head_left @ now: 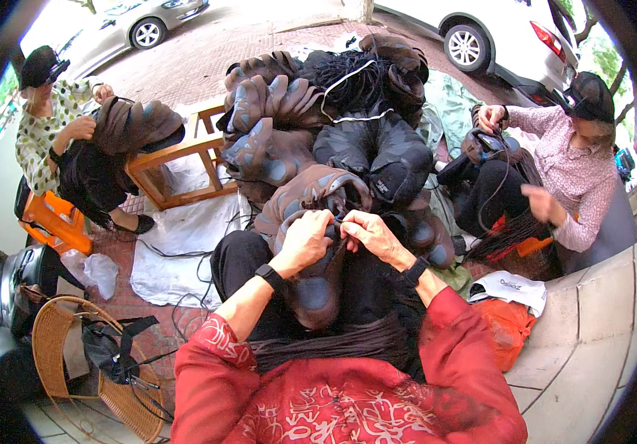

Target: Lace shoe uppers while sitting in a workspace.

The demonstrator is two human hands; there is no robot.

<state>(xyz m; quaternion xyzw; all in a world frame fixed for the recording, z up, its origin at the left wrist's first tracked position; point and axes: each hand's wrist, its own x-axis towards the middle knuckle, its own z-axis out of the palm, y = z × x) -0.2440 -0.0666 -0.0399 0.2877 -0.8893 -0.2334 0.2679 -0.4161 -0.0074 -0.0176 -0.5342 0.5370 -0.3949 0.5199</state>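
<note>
A brown shoe with grey-blue patches [315, 294] rests on my lap, its toe toward me. My left hand [305, 241] is closed on the shoe's upper, near the eyelets. Close beside it, my right hand [375, 238] pinches a dark shoelace [339, 243] between thumb and forefinger. The fingers partly hide where the lace meets the shoe. Across my lap lies a thick bundle of dark laces [333, 342]. Another brown shoe [317, 191] sits just beyond my hands, against the pile.
Ahead rises a pile of brown and black shoes [263, 148], with dark laces [344, 78] on top. A wooden stool frame [203, 170] stands left of it. Co-workers sit at left [52, 140] and right [574, 170], handling shoes. A wicker chair [52, 348] is near left; an orange bag [507, 329] lies right.
</note>
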